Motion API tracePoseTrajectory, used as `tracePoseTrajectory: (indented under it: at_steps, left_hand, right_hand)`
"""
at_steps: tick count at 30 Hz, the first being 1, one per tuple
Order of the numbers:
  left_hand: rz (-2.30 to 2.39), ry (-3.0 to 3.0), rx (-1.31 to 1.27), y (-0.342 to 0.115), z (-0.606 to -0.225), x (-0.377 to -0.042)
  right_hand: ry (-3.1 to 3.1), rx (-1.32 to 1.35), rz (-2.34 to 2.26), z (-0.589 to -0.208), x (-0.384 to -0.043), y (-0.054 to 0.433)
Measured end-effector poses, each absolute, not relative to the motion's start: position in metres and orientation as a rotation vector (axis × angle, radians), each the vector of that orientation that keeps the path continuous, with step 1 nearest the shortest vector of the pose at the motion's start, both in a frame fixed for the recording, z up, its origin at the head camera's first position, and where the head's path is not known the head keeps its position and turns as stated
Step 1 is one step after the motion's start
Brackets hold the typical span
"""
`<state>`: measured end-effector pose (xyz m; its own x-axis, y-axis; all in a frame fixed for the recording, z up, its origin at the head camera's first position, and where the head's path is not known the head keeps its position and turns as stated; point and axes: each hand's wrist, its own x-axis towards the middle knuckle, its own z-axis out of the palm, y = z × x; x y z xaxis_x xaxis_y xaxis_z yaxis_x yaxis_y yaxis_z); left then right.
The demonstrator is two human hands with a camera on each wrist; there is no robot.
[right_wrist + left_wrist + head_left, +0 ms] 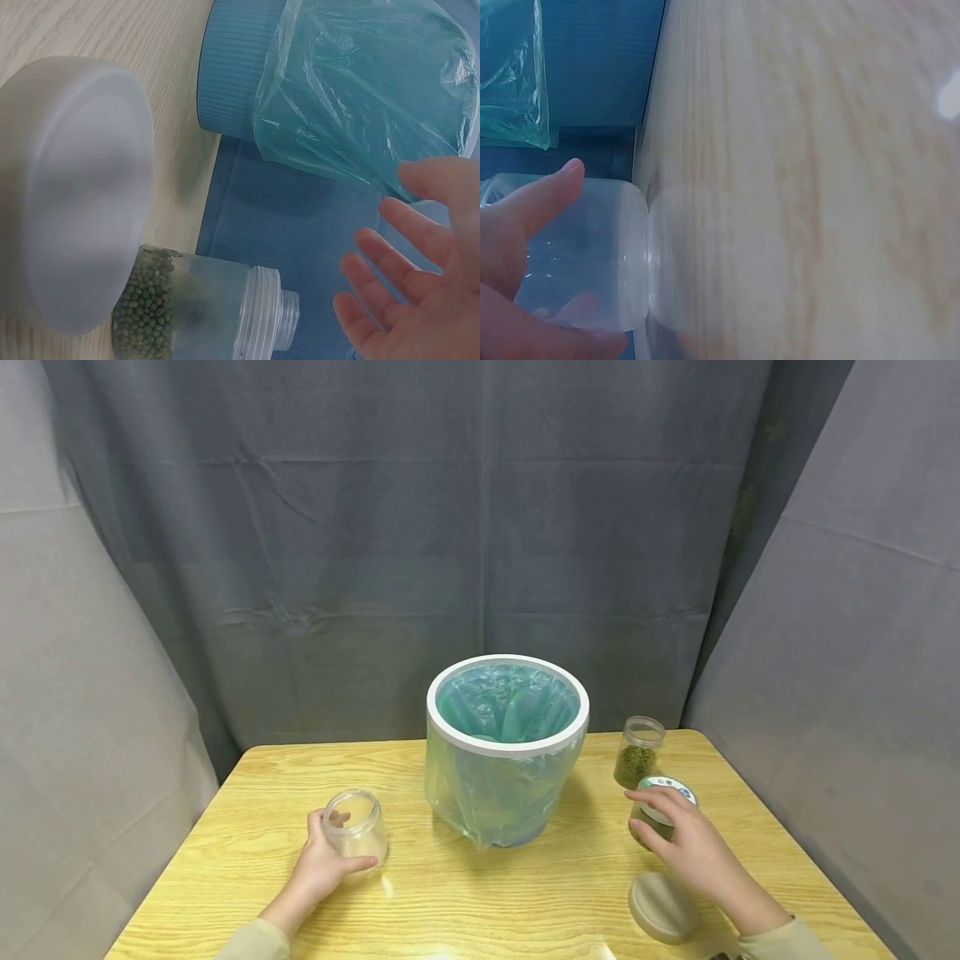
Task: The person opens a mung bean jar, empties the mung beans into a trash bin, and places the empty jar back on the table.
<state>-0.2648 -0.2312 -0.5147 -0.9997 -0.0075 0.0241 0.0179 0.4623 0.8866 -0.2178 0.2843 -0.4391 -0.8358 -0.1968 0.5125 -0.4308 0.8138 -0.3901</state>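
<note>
On the left, a clear, lidless jar (358,827) stands on the table. My left hand (322,860) grips it, thumb along the near side and fingers round the far left. The left wrist view shows the jar's base (634,255) on the wood. My right hand (693,847) hovers at the right with fingers spread and nothing in them. It overlaps a jar (647,837) topped by a white, green-edged disc in the head view. Small green beans (146,307) fill the lower part of a jar in the right wrist view. Below that hand lies a round beige lid (663,907).
A bin with a white rim (507,748) and a green plastic liner (480,802) stands mid-table. Behind the right hand is an uncovered jar of green bits (636,762). A grey curtain (360,568) rises behind the wooden table (480,910).
</note>
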Motion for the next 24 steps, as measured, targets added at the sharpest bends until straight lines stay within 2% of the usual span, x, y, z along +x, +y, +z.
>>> tracePoseTrajectory:
  at_steps: [24]
  left_hand:
    - [-1.723,-2.641,0.040,-0.2335,-0.5068,-0.2630]
  right_hand:
    - [-2.430,0.499,0.657,-0.4416,-0.2223,0.2911]
